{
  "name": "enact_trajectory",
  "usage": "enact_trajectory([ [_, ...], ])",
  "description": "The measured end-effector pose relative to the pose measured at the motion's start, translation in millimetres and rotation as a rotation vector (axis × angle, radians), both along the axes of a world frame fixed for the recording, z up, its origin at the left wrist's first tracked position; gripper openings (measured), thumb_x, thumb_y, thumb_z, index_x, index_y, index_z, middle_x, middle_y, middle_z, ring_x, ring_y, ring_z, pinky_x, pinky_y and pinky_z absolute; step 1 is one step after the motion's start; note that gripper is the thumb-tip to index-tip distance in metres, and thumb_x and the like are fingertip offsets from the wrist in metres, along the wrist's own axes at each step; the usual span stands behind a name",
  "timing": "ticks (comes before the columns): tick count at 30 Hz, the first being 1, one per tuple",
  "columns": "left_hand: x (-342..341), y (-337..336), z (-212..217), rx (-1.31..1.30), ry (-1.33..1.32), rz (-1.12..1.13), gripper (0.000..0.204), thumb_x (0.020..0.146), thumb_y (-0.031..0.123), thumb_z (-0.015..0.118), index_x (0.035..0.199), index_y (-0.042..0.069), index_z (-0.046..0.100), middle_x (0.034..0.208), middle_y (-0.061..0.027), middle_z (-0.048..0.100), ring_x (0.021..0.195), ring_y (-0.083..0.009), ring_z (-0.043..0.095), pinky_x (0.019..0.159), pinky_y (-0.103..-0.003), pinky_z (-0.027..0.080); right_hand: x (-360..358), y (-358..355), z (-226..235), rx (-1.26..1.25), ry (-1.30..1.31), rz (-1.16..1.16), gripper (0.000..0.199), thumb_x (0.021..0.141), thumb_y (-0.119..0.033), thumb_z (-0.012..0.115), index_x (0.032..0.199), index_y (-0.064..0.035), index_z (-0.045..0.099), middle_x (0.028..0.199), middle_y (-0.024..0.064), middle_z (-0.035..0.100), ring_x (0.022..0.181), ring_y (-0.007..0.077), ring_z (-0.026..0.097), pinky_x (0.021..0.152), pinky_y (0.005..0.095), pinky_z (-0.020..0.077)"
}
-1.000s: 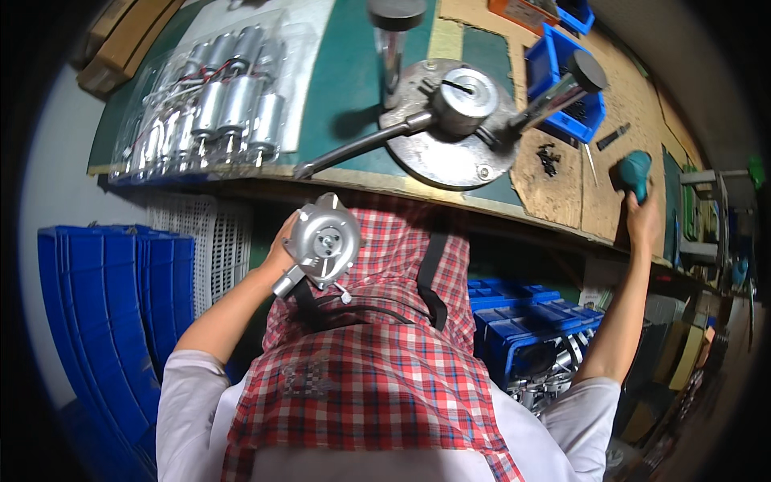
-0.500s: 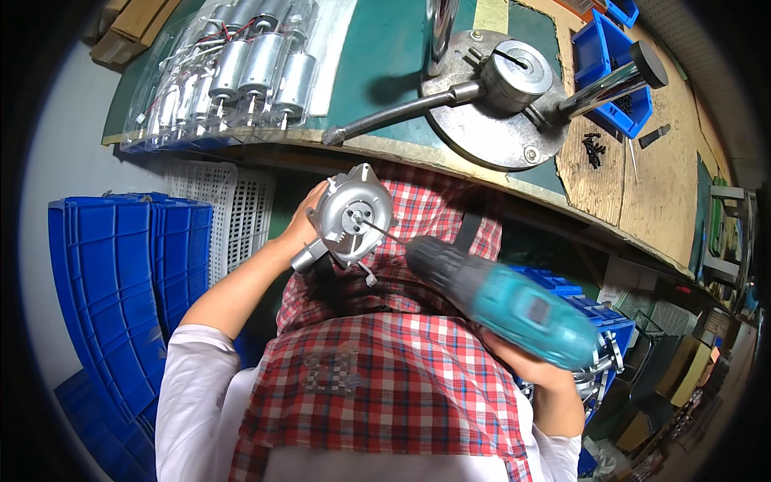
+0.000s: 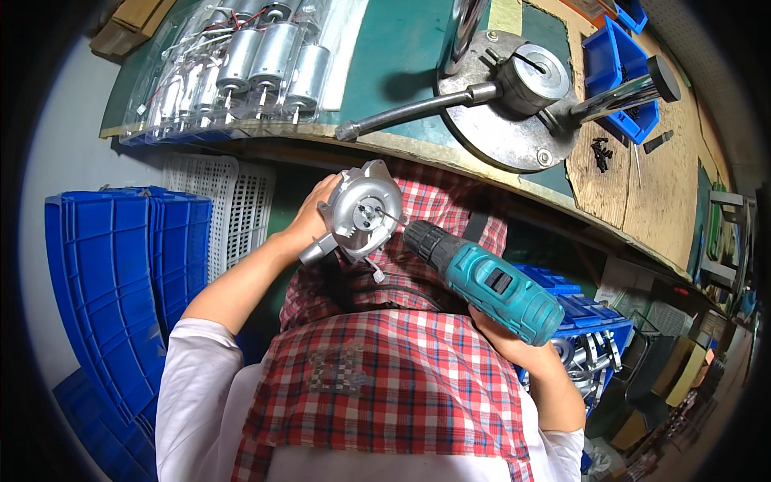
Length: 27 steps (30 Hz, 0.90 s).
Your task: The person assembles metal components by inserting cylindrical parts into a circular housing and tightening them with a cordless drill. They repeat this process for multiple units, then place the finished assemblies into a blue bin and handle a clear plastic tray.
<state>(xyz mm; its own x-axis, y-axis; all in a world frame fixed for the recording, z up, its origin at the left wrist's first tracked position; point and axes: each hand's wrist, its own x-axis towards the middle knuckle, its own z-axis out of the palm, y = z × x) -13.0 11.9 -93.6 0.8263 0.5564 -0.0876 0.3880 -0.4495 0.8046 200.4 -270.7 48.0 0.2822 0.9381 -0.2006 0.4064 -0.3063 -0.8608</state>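
Round silver cast-metal blower housing (image 3: 361,210) up at chest height, just below the front edge of the green-topped workbench (image 3: 401,48), open face turned toward the camera. Left hand (image 3: 309,221) wrapped around its left rim, fingers curled tight on the casting. Teal and black cordless drill (image 3: 482,277) coming in from the right, thin bit touching the hub at the housing's centre. Right hand (image 3: 506,337) clamped around the drill's grip, fingers mostly hidden beneath the body. Red plaid apron (image 3: 385,377) underneath both. Up on the bench: round steel press fixture with long lever handles (image 3: 506,104) near the middle, clear tray of silver cylindrical motors (image 3: 241,64) toward the left end. Stacked blue plastic crates (image 3: 120,265) down at the left, below the bench.
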Motion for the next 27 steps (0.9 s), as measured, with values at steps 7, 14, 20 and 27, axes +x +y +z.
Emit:
enact_trajectory([
  [7,12,-6,42,0.068,0.074,-0.110,0.045,0.076,0.018,0.068,0.117,0.006,0.055,0.111,-0.0094,0.052,0.101,-0.0306,0.049,0.092,-0.040,0.039,-1,11,15,0.024,-0.053,-0.019,0.037,0.075,-0.007,0.079,0.108,0.0007,0.064,0.104,0.0163,0.068,0.092,0.0290,0.070,0.081,0.0340,0.0551],
  [14,12,-5,40,0.062,0.080,-0.106,0.044,0.077,0.017,0.067,0.118,0.006,0.054,0.110,-0.0095,0.052,0.101,-0.0306,0.048,0.092,-0.040,0.039,-3,7,12,-0.035,-0.015,-0.004,0.033,0.077,-0.004,0.076,0.108,-0.0006,0.066,0.103,0.0155,0.069,0.087,0.0286,0.070,0.079,0.0339,0.0554],
  [20,9,-1,22,0.055,0.014,-0.115,0.048,0.076,0.019,0.069,0.119,0.007,0.054,0.112,-0.0116,0.054,0.106,-0.0324,0.050,0.094,-0.041,0.040,-4,3,24,0.055,-0.062,-0.006,0.032,0.077,-0.005,0.077,0.106,-0.0008,0.067,0.100,0.0149,0.070,0.087,0.0284,0.070,0.078,0.0348,0.0557],
  [27,11,4,15,0.014,0.018,-0.092,0.049,0.076,0.021,0.069,0.121,0.007,0.053,0.111,-0.0148,0.056,0.107,-0.0354,0.051,0.096,-0.042,0.041,-9,11,19,0.088,-0.036,0.020,0.026,0.074,-0.005,0.079,0.098,-0.0007,0.068,0.097,0.0157,0.070,0.086,0.0288,0.071,0.079,0.0354,0.0560],
])
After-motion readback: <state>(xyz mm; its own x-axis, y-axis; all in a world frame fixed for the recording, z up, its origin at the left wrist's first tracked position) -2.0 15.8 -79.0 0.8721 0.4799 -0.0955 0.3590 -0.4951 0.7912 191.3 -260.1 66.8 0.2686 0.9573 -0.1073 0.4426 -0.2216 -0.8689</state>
